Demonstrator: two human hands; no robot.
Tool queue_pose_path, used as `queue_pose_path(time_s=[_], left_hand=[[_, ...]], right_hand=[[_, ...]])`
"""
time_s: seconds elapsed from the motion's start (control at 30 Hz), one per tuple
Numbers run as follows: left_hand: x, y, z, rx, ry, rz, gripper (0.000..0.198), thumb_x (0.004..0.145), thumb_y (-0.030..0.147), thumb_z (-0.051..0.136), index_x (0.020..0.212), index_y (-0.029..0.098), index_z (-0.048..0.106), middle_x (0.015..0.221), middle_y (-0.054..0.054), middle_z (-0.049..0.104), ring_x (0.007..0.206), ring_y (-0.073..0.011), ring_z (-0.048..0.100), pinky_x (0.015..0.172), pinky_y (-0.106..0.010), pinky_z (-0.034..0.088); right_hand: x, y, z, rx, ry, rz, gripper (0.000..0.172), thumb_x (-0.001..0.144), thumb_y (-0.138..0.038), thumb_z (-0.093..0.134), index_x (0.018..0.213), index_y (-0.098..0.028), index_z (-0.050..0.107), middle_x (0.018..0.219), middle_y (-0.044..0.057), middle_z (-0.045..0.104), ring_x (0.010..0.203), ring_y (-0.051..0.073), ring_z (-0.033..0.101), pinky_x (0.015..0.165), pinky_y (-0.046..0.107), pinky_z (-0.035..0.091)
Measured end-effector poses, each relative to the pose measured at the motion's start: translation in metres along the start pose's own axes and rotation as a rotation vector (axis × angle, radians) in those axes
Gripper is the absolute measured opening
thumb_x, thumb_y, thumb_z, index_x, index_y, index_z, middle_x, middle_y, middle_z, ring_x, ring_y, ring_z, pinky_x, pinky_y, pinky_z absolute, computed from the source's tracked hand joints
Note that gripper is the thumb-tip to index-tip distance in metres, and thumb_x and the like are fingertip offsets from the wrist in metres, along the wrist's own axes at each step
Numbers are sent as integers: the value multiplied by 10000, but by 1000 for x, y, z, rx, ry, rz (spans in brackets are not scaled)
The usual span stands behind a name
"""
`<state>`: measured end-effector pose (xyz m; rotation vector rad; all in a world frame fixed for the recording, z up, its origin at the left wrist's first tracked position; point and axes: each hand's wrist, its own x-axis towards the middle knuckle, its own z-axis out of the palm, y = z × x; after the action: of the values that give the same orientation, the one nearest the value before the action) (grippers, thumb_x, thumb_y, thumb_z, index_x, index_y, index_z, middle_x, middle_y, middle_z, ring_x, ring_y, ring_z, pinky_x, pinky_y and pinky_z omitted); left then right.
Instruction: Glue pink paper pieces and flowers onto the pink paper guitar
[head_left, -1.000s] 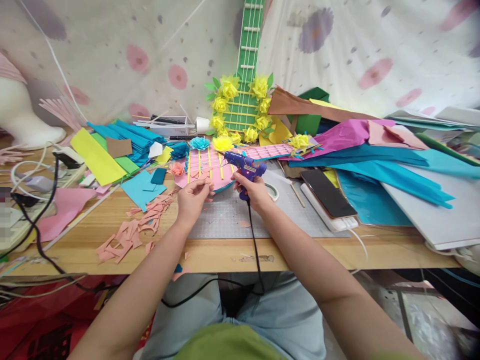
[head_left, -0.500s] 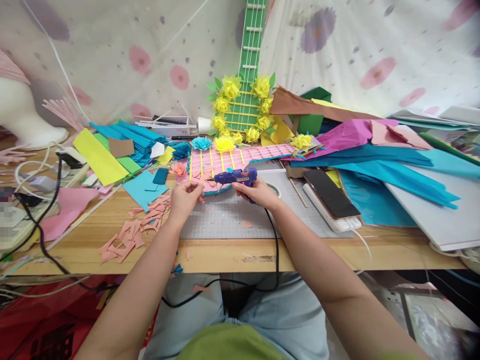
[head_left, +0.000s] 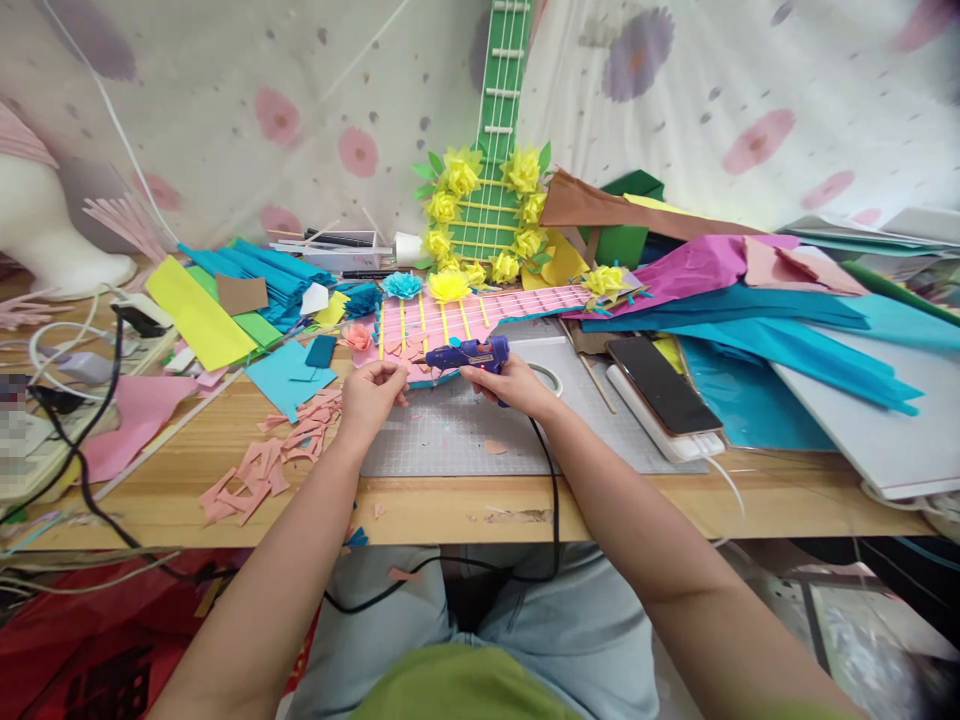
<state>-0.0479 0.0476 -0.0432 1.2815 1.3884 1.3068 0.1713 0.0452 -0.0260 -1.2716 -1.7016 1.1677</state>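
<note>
My right hand (head_left: 511, 380) is wrapped round a purple-blue hot glue gun (head_left: 472, 354), its nozzle pointing left toward my other hand. My left hand (head_left: 373, 395) is closed in a pinch near the nozzle; what lies between its fingertips is too small to make out. Just behind both hands lies a pink paper guitar (head_left: 480, 312) with yellow strips and a blue edge. On it sit a yellow paper flower (head_left: 448, 287), a blue one (head_left: 403, 286) and a coral one (head_left: 358, 337). Coral paper pieces rest on its near part.
A grey cutting mat (head_left: 450, 450) lies under the work. Coral scraps (head_left: 255, 475) are strewn at left. A phone (head_left: 664, 385) rests on a white power strip at right. A green paper guitar (head_left: 491, 215) stands behind. The gun's black cord (head_left: 556, 500) hangs over the table edge.
The glue gun in my right hand has shifted slightly left, its nozzle closer to my left fingertips. My left hand has stayed almost still.
</note>
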Motion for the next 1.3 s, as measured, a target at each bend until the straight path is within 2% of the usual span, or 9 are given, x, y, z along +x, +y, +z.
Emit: queue_pose_path(time_s=[0.3, 0.63, 0.97, 1.13, 1.3], left_hand=[[0, -2, 0, 11, -10, 17, 203, 655, 364, 687, 619, 172, 630, 498, 26, 579, 377, -95, 511, 399, -222, 476], [-6, 7, 1, 165, -9, 82, 209, 709, 344, 638, 598, 169, 614, 496, 17, 594, 370, -92, 505, 415, -220, 421], [-9, 7, 1, 229, -28, 131, 209, 709, 358, 634, 660, 155, 637, 510, 30, 591, 403, -81, 519, 455, -198, 412], [-10, 9, 2, 195, -27, 116, 205, 688, 357, 640, 684, 152, 640, 539, 17, 614, 417, -89, 538, 473, -207, 439], [-9, 8, 4, 45, -43, 83, 206, 667, 359, 636, 647, 156, 606, 544, 17, 603, 408, -86, 524, 458, -216, 453]], right_hand=[[1, -1, 2, 0, 4, 12, 497, 709, -651, 603, 543, -195, 499, 432, -36, 457, 395, 72, 394, 406, 225, 310], [0, -2, 3, 21, 8, 8, 495, 705, -652, 618, 542, -202, 491, 443, -33, 455, 395, 72, 385, 414, 233, 306], [1, 0, 3, 29, 11, 16, 486, 705, -641, 617, 571, -190, 497, 468, -36, 475, 413, 68, 404, 423, 226, 321], [1, -2, 3, 153, 34, -37, 493, 707, -643, 617, 571, -182, 509, 463, -42, 473, 394, 58, 401, 410, 219, 313], [6, 4, 1, 373, 165, -71, 502, 698, -653, 630, 579, -178, 521, 472, -38, 496, 372, 48, 391, 373, 211, 281]])
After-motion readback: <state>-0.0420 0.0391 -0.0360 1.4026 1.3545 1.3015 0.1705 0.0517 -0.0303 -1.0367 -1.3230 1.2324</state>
